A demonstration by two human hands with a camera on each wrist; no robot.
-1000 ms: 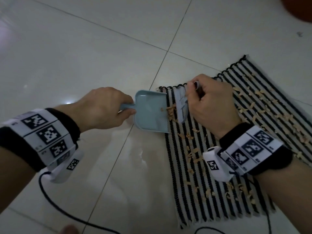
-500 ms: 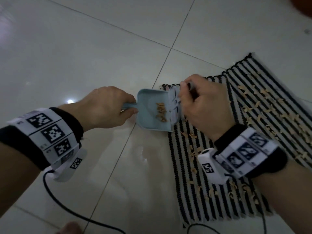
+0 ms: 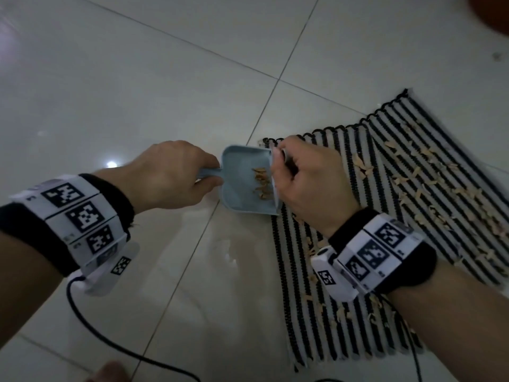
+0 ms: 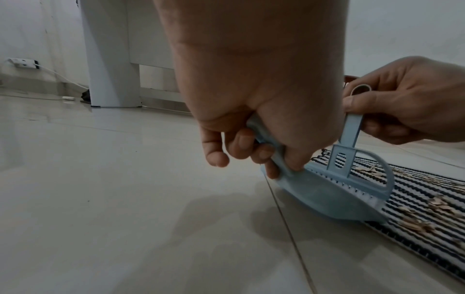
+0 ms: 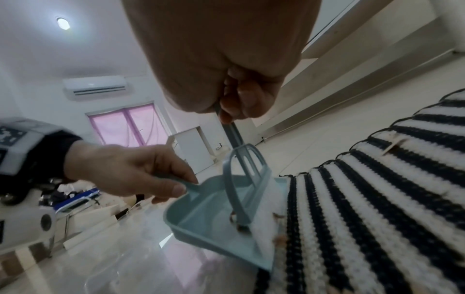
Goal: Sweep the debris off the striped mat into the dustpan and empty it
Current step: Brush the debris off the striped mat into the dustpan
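Observation:
A light blue dustpan (image 3: 238, 179) (image 4: 327, 201) (image 5: 201, 214) rests tilted at the left edge of the black-and-white striped mat (image 3: 399, 216) (image 5: 377, 199) (image 4: 415, 199). My left hand (image 3: 170, 177) (image 4: 251, 155) (image 5: 141, 179) grips its handle. My right hand (image 3: 305, 183) (image 5: 239, 103) (image 4: 392, 103) grips the handle of a small blue brush (image 4: 352, 179) (image 5: 246, 183), whose bristles stand at the pan's mouth. A small pile of tan debris (image 3: 261, 183) lies inside the pan. More tan flakes (image 3: 429, 188) (image 4: 417, 218) are scattered over the mat.
Glossy white floor tiles (image 3: 137, 92) surround the mat. A black cable (image 3: 115, 346) trails from my left wrist. A white furniture leg (image 4: 110, 59) and a wall socket with a cord (image 4: 23, 63) stand behind. A brown object (image 3: 493, 12) shows at the top right corner.
The brush swept leftward from the mat's edge into the dustpan, carrying tan flakes into it. The left hand kept the pan in place.

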